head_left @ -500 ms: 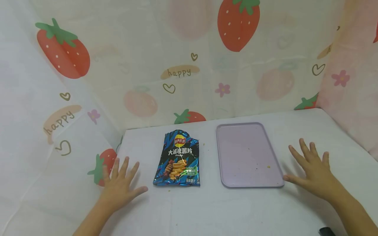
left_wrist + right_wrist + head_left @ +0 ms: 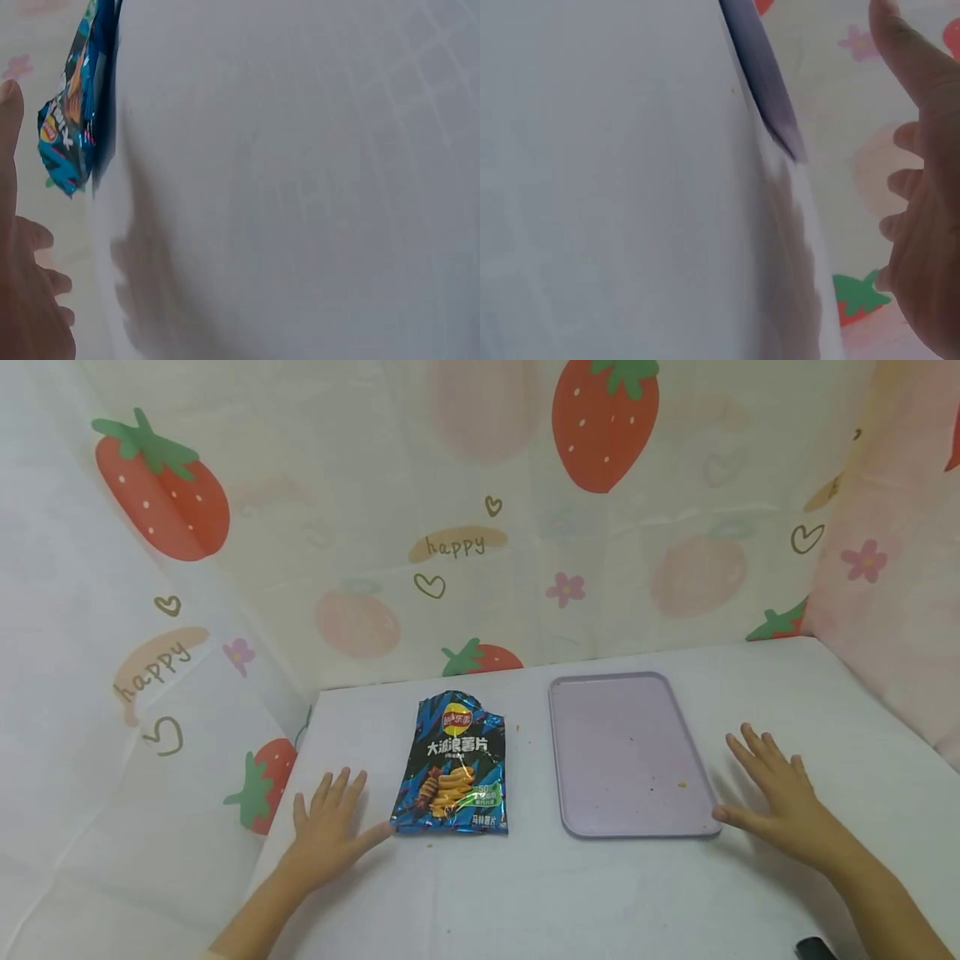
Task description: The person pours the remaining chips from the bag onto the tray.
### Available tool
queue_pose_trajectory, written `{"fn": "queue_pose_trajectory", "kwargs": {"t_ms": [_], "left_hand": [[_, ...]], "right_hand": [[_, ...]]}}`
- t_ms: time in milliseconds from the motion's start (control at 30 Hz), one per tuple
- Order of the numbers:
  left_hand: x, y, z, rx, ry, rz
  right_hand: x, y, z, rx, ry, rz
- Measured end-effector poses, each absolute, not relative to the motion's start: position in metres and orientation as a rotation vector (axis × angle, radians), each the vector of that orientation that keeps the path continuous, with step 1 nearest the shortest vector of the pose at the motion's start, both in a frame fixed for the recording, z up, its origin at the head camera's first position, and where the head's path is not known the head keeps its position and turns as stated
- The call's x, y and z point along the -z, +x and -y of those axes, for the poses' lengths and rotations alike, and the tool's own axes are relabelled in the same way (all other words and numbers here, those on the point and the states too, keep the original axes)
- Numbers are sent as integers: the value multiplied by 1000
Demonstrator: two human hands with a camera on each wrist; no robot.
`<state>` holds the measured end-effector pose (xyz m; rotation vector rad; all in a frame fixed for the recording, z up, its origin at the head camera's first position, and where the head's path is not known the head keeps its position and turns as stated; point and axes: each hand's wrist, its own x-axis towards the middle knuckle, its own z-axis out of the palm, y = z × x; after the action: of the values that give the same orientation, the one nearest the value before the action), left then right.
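A blue and black potato chip bag lies flat on the white table, its top edge torn at the right. My left hand hovers at the bag's lower left, fingers spread. In the head view its thumb tip overlaps the bag's corner; in the left wrist view the thumb and the bag are apart. Right of the bag lies a pale purple tray with a few crumbs on it. Beside the tray's lower right corner is my right hand, fingers extended, holding nothing. The right wrist view shows the tray's edge.
A dark object, cut off by the frame, sits at the bottom right near the forearm. Small crumbs dot the white tablecloth. Strawberry-printed cloth stands behind the table and along both sides.
My left hand has moved right, toward the bag, and its fingers have drawn closer together. The right hand has shifted slightly left and down, its fingers less spread. Bag and tray stay put.
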<state>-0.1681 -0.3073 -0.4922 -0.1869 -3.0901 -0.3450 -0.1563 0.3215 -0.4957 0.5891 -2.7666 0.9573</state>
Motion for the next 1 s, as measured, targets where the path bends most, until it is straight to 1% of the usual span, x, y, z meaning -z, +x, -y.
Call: {"fn": "queue_pose_trajectory", "kwargs": {"t_ms": [400, 700, 1000], "left_hand": [[499, -178, 286, 543, -71, 3173], [510, -185, 276, 610, -8, 3135], [507, -186, 262, 722, 99, 3094]], "right_hand": [[509, -157, -321, -1137, 655, 2733], [520, -159, -321, -1152, 756, 2713], [528, -158, -322, -1097, 724, 2766]]}}
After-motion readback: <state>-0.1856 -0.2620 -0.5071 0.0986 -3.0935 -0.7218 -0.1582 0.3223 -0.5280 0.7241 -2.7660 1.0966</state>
